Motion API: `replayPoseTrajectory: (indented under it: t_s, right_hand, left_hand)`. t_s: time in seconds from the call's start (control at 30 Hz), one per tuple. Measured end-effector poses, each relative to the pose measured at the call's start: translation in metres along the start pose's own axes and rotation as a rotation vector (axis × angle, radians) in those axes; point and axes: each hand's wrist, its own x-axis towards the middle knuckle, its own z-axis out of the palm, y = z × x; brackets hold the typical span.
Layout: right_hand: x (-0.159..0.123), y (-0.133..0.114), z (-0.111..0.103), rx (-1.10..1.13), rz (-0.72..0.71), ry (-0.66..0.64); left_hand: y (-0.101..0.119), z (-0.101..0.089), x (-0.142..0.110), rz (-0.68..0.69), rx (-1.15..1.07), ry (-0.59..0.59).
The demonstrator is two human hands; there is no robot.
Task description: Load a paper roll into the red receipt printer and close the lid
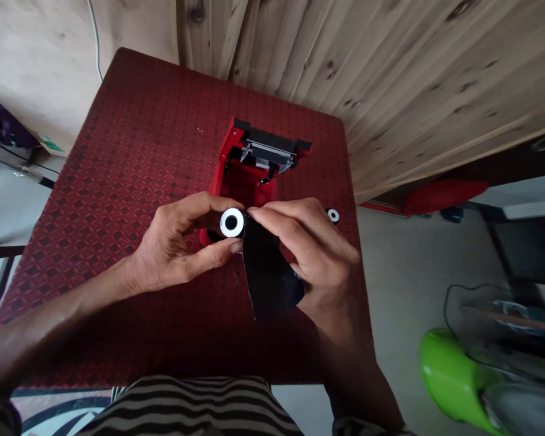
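My left hand pinches a small paper roll between thumb and fingers. Its white ring-shaped end, with a dark core, faces me. From the roll's right side hangs a black sheet, broad and slightly curved. The fingers of my right hand are closed on the upper edge of this sheet, close to the roll. Just beyond my hands stands a red and black device that looks like a small printer, its lid raised over a red hollow. My hands cover its lower part.
A second small roll lies near the right edge of the table, partly behind my right hand. Red patterned cloth covers the table. A wooden plank wall rises beyond it. On the floor at right is a bright green object.
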Motion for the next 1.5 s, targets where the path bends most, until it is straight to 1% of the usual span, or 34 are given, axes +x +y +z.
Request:
replayPoseTrajectory:
  t_s: [0.07, 0.13, 0.2, 0.3, 0.4, 0.47, 0.53, 0.63, 0.8, 0.9, 1.07, 1.13, 1.2, 1.33, 1.43, 1.5]
  right_hand:
    - [0.006, 0.013, 0.002, -0.029, 0.0, -0.018]
    - [0.013, 0.03, 0.007, -0.06, -0.004, -0.041]
    - [0.019, 0.045, 0.014, -0.088, 0.005, -0.117]
    - [0.026, 0.056, 0.023, -0.135, 0.056, -0.281]
    - [0.031, 0.052, 0.025, -0.218, 0.133, -0.383]
    - [0.033, 0.047, 0.021, -0.261, 0.181, -0.418]
    - [0.034, 0.042, 0.018, -0.269, 0.199, -0.443]
    - [0.036, 0.042, 0.019, -0.289, 0.202, -0.475]
    - [0.041, 0.051, 0.034, -0.349, 0.225, -0.494]
    - [0.046, 0.054, 0.04, -0.373, 0.236, -0.504]
    - [0.054, 0.053, 0.044, -0.423, 0.257, -0.622]
    - [0.057, 0.052, 0.045, -0.444, 0.263, -0.642]
    - [0.057, 0.052, 0.044, -0.433, 0.264, -0.627]
    - [0.055, 0.047, 0.034, -0.3, 0.225, -0.544]
    - [0.047, 0.042, 0.026, -0.24, 0.167, -0.479]
    - [0.038, 0.038, 0.023, -0.224, 0.146, -0.41]
  left_hand:
    - [-0.003, -0.009, 0.001, -0.016, 0.011, 0.061]
    - [-0.013, -0.02, -0.001, -0.049, 0.095, 0.204]
    - [-0.027, -0.03, -0.008, -0.084, 0.238, 0.33]
    - [-0.052, -0.039, -0.02, -0.138, 0.364, 0.36]
    - [-0.071, -0.042, -0.028, -0.135, 0.409, 0.337]
    - [-0.078, -0.043, -0.03, -0.099, 0.421, 0.309]
    - [-0.082, -0.043, -0.03, -0.065, 0.415, 0.282]
    - [-0.084, -0.043, -0.03, -0.063, 0.387, 0.27]
    - [-0.084, -0.043, -0.031, -0.097, 0.39, 0.257]
    - [-0.087, -0.042, -0.032, -0.092, 0.406, 0.242]
    - [-0.091, -0.042, -0.031, -0.116, 0.37, 0.219]
    - [-0.091, -0.042, -0.031, -0.114, 0.353, 0.216]
    - [-0.092, -0.043, -0.03, -0.109, 0.348, 0.215]
    - [-0.093, -0.043, -0.03, -0.12, 0.359, 0.21]
    - [-0.089, -0.043, -0.028, -0.115, 0.38, 0.207]
    - [-0.083, -0.043, -0.023, -0.093, 0.398, 0.216]
